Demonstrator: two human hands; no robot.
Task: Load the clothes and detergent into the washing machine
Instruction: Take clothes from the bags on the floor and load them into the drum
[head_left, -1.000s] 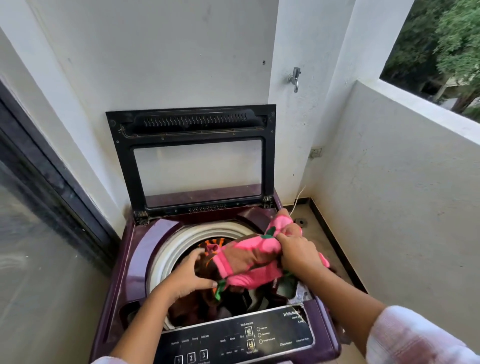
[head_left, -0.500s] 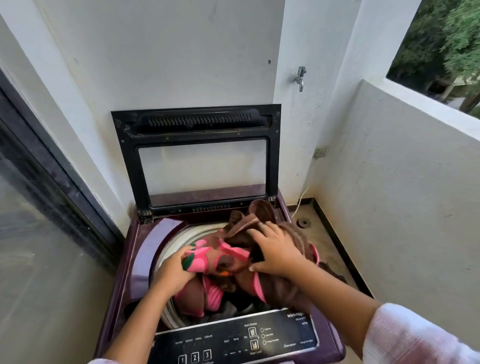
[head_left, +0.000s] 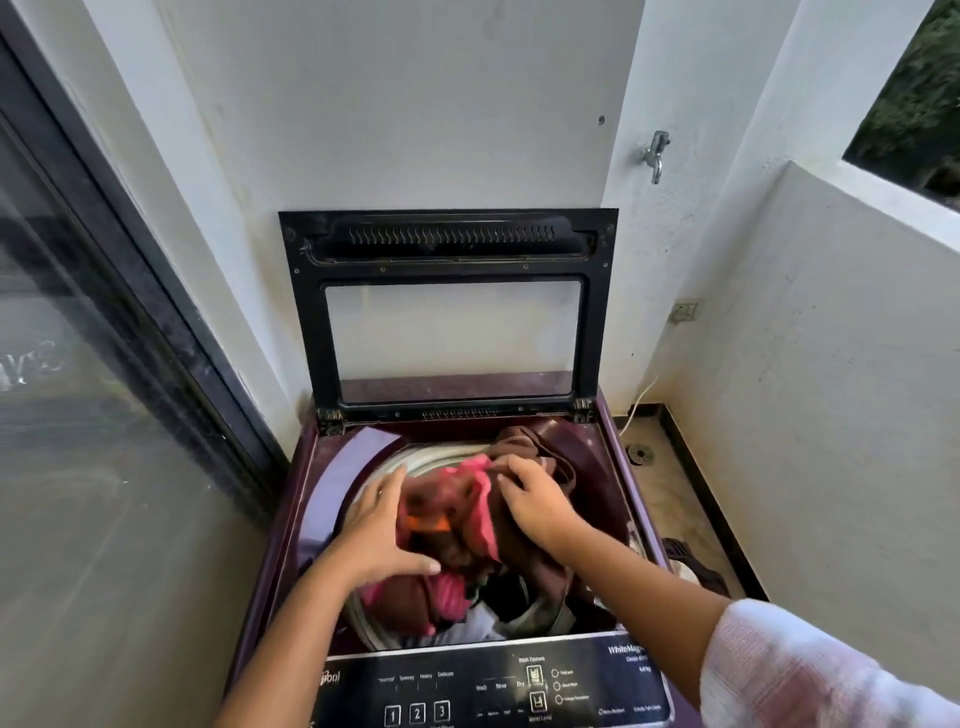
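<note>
head view — hands (head_left: 376, 530) (head_left: 535, 506) on clothes (head_left: 447, 501), in washer (head_left: 332, 478)

Left hand (head_left: 371, 530) no longer grips the pink fold. Its fingers are now straight, palm flat against the bundle's left flank, thumb across the front. Right hand (head_left: 535, 501) has gone from a lifted bunch-hold to pressing on top, fingers spread. Pink and brown garment (head_left: 457, 514) now sits between both palms, lower in the drum (head_left: 415, 460) mouth.
</note>
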